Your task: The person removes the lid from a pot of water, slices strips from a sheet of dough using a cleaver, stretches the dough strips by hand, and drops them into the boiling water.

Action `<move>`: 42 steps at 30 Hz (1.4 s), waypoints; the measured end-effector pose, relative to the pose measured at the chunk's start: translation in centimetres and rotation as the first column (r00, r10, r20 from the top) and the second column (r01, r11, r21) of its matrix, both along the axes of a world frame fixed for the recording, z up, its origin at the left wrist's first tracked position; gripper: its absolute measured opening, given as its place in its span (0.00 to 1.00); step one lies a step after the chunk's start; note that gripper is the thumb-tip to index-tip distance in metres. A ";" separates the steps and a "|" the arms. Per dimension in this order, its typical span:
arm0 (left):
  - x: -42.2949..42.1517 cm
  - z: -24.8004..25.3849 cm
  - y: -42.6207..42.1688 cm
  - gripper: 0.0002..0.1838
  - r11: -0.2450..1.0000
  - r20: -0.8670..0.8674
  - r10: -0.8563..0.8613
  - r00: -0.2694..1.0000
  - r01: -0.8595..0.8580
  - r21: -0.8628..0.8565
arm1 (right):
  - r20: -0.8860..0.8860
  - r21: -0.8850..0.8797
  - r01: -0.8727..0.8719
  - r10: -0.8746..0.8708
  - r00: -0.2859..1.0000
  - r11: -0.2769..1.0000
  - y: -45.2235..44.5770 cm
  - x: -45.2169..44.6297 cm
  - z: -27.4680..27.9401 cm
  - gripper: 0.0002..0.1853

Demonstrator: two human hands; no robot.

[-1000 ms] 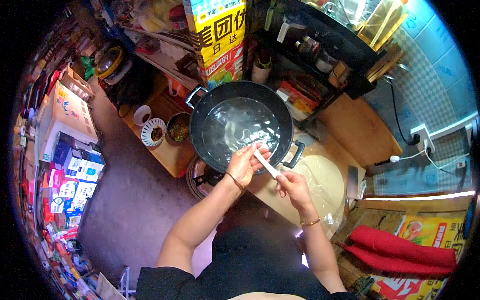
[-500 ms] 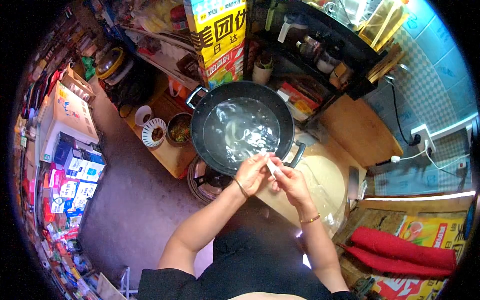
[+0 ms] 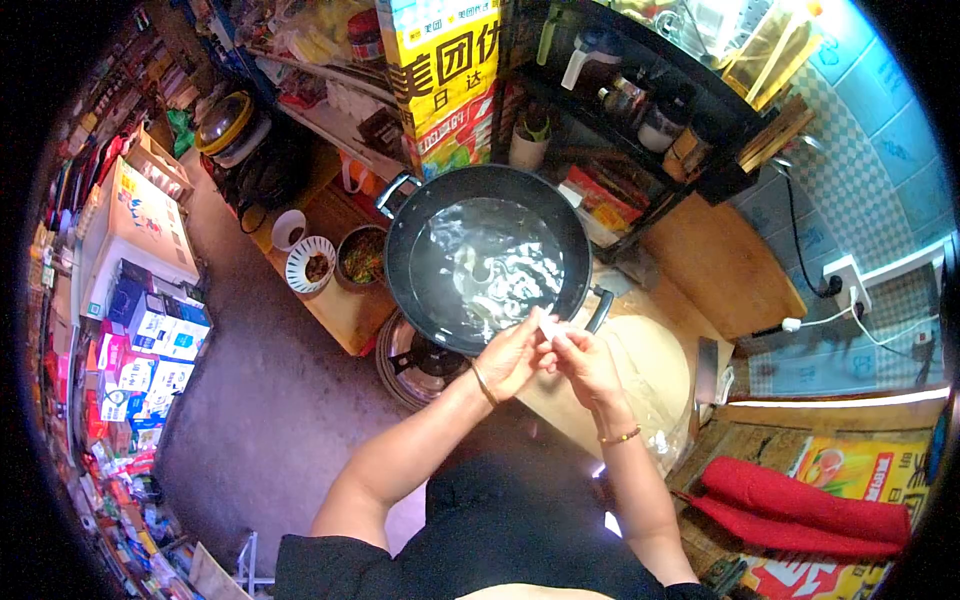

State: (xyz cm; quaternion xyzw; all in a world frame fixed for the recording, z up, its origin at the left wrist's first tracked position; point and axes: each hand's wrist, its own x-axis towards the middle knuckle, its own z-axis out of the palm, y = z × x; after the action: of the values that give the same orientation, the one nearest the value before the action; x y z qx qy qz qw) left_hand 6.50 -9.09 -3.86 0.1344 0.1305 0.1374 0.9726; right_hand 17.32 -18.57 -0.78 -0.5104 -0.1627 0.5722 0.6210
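The left hand and right hand meet at the near rim of the pan. The thumb and fingers of each are closed, with no evident gap, on one small white piece. The fingers hide part of the piece; its full length cannot be told.

Directly beyond the fingertips, the pan contains water. Pale strips lie in it, number unclear because of glare.

Status, as judged: partly complete. Strips in the water are done; the piece between the fingers is not yet in. To the right of the fingers, a pale round sheet lies beside the pan with clear film at its near side; its role cannot be confirmed. Left of the fingers, beyond the pan, stand a striped bowl and a bowl of chopped food.
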 end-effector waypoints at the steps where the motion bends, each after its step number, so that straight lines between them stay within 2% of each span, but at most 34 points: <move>1: -0.1 0.0 -0.3 0.17 0.996 -0.122 0.068 0.990 -0.060 0.068 | 0.000 -0.002 0.002 -0.002 1.000 1.000 0.1 0.1 0.0 0.09; 3: 0.1 0.6 0.3 0.13 0.962 -0.239 0.229 0.944 -0.182 0.202 | 0.149 -0.059 -0.034 0.043 0.988 0.998 0.1 0.1 0.1 0.09; 4: 0.4 1.0 0.5 0.13 0.941 -0.286 0.302 0.909 -0.236 0.242 | 0.198 -0.063 0.003 0.009 0.980 0.998 0.2 0.1 -0.1 0.10; 7: 0.3 2.1 0.8 0.13 0.914 -0.285 0.377 0.881 -0.305 0.268 | 0.271 -0.033 0.039 -0.029 0.962 0.999 0.3 0.2 0.1 0.10; 9: 0.0 2.5 1.3 0.13 0.906 -0.315 0.404 0.859 -0.327 0.269 | 0.265 -0.027 0.055 -0.046 0.963 0.998 0.3 0.6 -0.1 0.09; 11: -0.2 2.4 1.8 0.13 0.894 -0.265 0.428 0.864 -0.363 0.262 | 0.204 -0.007 0.017 -0.015 0.979 1.000 0.4 0.9 0.4 0.09; 15: -0.6 3.6 2.7 0.14 0.884 -0.277 0.452 0.848 -0.384 0.266 | 0.180 0.017 -0.036 0.033 0.983 0.999 0.6 1.5 1.5 0.09; 20: -1.1 3.9 3.9 0.14 0.848 -0.185 0.502 0.845 -0.438 0.299 | 0.233 0.044 -0.038 0.027 0.972 0.998 1.2 2.5 1.5 0.09; 26: -1.5 5.3 6.6 0.13 0.834 -0.147 0.533 0.833 -0.489 0.254 | 0.162 0.065 -0.091 0.080 0.984 0.994 2.4 4.0 3.6 0.09; 29: -2.0 6.0 9.2 0.14 0.840 -0.098 0.504 0.858 -0.461 0.285 | 0.165 0.107 -0.086 0.068 0.984 0.990 3.5 5.3 4.2 0.09; 31: -2.1 6.0 11.4 0.15 0.834 -0.041 0.488 0.872 -0.452 0.318 | 0.225 0.080 -0.046 0.027 0.974 0.996 4.6 5.6 5.0 0.09; 33: -2.1 6.6 13.3 0.15 0.817 -0.056 0.489 0.870 -0.435 0.377 | 0.288 0.050 0.019 -0.033 0.957 0.999 5.9 6.2 4.9 0.09; 35: -1.9 6.5 15.2 0.16 0.845 -0.009 0.432 0.902 -0.401 0.354 | 0.282 0.061 0.030 -0.046 0.958 0.998 7.3 7.1 4.0 0.08; 38: -1.1 5.6 17.0 0.15 0.773 -0.103 0.435 0.895 -0.312 0.552 | 0.317 0.016 0.064 -0.066 0.946 0.998 9.4 7.5 2.9 0.09; 39: -0.7 4.5 17.7 0.15 0.775 -0.104 0.426 0.899 -0.303 0.554 | 0.334 -0.009 0.068 -0.061 0.941 0.998 9.9 7.7 2.2 0.10; 41: 0.1 2.0 19.1 0.14 0.782 -0.232 0.340 0.911 -0.137 0.608 | 0.352 -0.035 0.102 -0.083 0.932 0.994 11.1 8.0 0.3 0.10; 42: 0.7 0.6 19.6 0.14 0.809 -0.270 0.305 0.913 -0.099 0.579 | 0.335 -0.022 0.103 -0.089 0.938 0.994 11.6 8.2 -0.8 0.10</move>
State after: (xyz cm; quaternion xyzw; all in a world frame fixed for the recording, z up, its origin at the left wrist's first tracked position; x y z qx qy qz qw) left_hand 7.24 10.54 -3.26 0.4176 0.2697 0.2472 0.8317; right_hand 25.48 -6.99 -1.53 -0.6191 -0.2291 0.4497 0.6017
